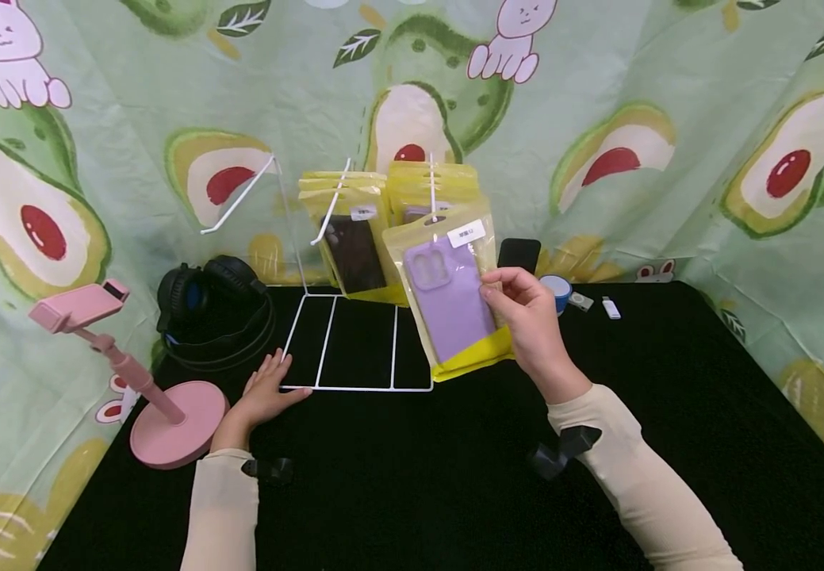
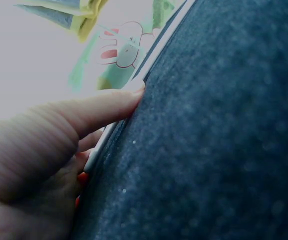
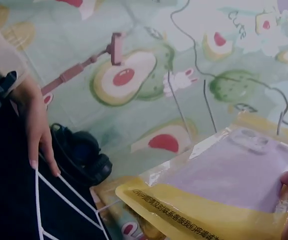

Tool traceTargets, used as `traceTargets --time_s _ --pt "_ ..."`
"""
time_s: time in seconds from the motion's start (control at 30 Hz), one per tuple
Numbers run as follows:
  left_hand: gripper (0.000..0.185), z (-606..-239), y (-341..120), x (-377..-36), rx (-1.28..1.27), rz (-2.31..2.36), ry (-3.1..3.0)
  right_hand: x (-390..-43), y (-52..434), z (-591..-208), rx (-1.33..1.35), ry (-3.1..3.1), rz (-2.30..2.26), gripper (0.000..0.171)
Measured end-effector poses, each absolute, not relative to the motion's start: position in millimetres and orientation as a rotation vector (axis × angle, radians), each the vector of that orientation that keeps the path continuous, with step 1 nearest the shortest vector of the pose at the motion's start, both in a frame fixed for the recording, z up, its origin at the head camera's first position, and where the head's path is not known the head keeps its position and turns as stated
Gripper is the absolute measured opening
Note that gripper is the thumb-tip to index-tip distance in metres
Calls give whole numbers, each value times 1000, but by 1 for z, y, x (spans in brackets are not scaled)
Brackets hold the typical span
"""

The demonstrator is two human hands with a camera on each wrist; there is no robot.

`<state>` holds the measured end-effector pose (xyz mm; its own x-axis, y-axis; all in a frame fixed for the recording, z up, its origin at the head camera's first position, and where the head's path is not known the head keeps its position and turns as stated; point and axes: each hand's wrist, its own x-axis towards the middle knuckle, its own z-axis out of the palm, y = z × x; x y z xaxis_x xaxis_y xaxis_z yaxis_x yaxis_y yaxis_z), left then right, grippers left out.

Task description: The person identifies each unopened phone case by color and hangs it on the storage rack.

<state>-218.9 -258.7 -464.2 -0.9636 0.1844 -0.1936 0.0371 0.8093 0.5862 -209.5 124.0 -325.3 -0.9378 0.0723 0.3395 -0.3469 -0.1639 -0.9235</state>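
Now my right hand (image 1: pixel 529 321) pinches the right edge of the purple phone case packet (image 1: pixel 454 305), thumb in front and fingers behind, and holds it up at the front of the white wire rack (image 1: pixel 354 341). The packet is at the right hook (image 1: pixel 431 190), just before the other yellow packets (image 1: pixel 433 186) that hang there; from the head view its hole seems to be on or very near the hook tip, but I cannot tell for sure. My left hand (image 1: pixel 269 392) lies flat, fingers straight and together, and presses the front left corner of the rack base on the black table (image 1: pixel 454 492).

To do this step well, I think I should keep the packet upright and flat to the row, so the hole travels straight along the hook. The left hand should press firmly, because the light rack may tip or slide. A soft pinch is enough; the plastic is slippery and bends easily. The headphones (image 1: pixel 212 305) and the pink phone stand (image 1: pixel 147 381) are at the left, apart from my work.
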Motion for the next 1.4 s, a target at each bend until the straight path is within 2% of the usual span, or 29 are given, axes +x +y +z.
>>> traceTargets --time_s 0.27,0.63,1.0,1.23,1.4 --pt "85 -465 -260 -220 153 870 2751 -239 110 -330 203 -1809 2152 7" --pt "85 -469 -260 -221 172 869 2754 -260 105 -345 203 -1816 2126 13" --pt "86 -470 -265 -222 137 887 2741 -247 143 -375 347 -1896 2210 20" --pt "85 -468 -262 -220 143 903 2741 -220 184 -415 176 -2134 2198 21" --pt "83 -467 -260 -218 161 899 2745 -193 210 -442 85 -2339 2159 37"
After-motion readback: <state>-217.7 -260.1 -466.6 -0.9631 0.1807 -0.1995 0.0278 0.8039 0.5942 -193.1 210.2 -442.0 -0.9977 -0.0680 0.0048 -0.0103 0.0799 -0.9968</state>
